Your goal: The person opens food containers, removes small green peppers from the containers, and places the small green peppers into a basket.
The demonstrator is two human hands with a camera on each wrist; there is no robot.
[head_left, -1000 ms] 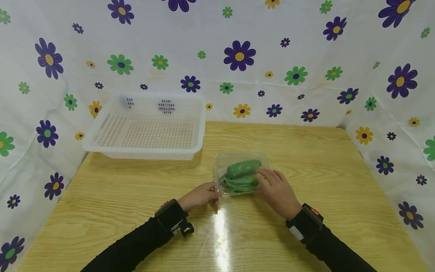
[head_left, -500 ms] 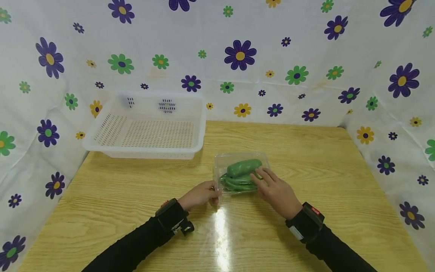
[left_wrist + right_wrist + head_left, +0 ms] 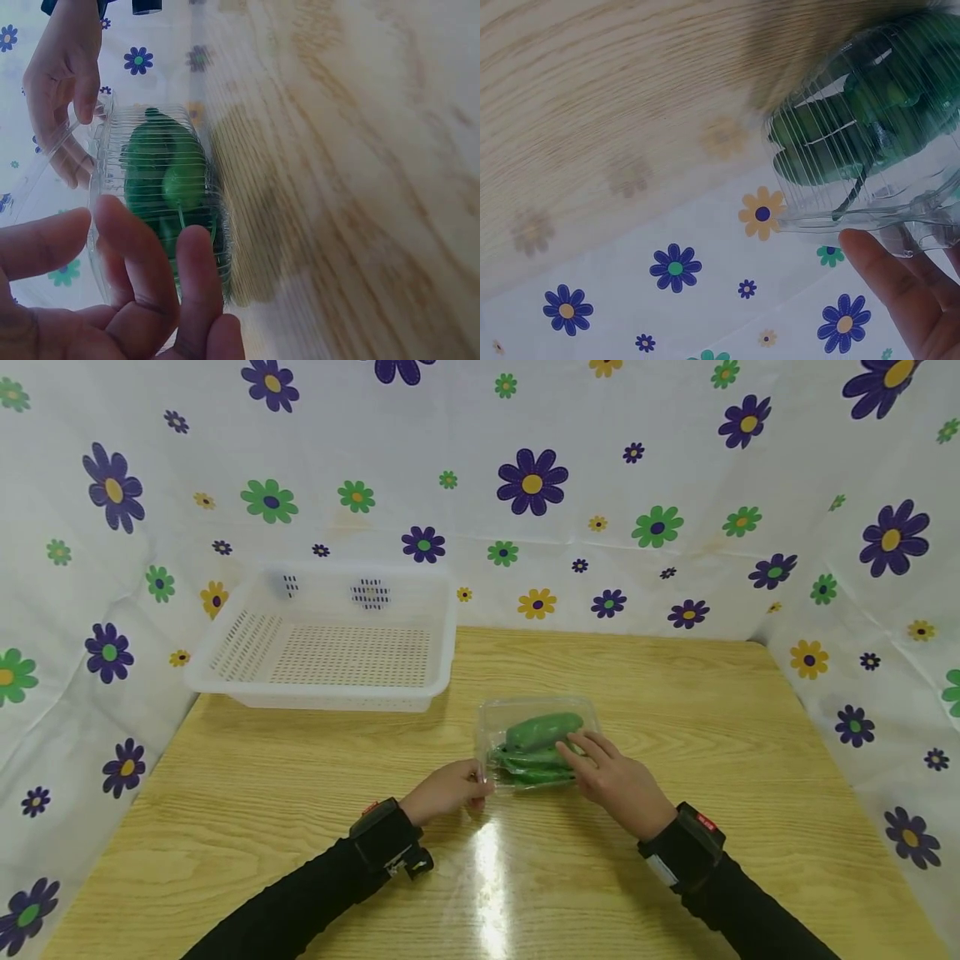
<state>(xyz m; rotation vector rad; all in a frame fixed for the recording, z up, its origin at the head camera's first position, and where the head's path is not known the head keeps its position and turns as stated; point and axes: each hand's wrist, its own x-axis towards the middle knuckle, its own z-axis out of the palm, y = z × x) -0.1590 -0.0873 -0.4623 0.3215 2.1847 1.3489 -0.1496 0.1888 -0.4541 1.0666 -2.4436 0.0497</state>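
A clear plastic box (image 3: 489, 710) stands at mid-table, holding a thick, smooth green vegetable (image 3: 543, 731) and thinner green ones that look like peppers (image 3: 532, 767). My left hand (image 3: 448, 789) pinches the box's near left corner, thumb and index finger meeting at the rim in the left wrist view. My right hand (image 3: 618, 785) reaches over the near right side, its fingers spread on the clear top. In the right wrist view, a fingertip (image 3: 851, 244) lies against the rim, and the ribbed wall shows the green vegetables (image 3: 870, 112) behind it. Reflections obscure the lid's exact position.
A white perforated plastic basket (image 3: 345, 700) stands at the back left of the wooden table (image 3: 675, 693). A white cloth with printed flowers (image 3: 600, 410) hangs along the back and both sides.
The box and both hands have shifted very slightly to the right in the head view. The right fingers have moved a little over the clear top; the left hand keeps its corner.
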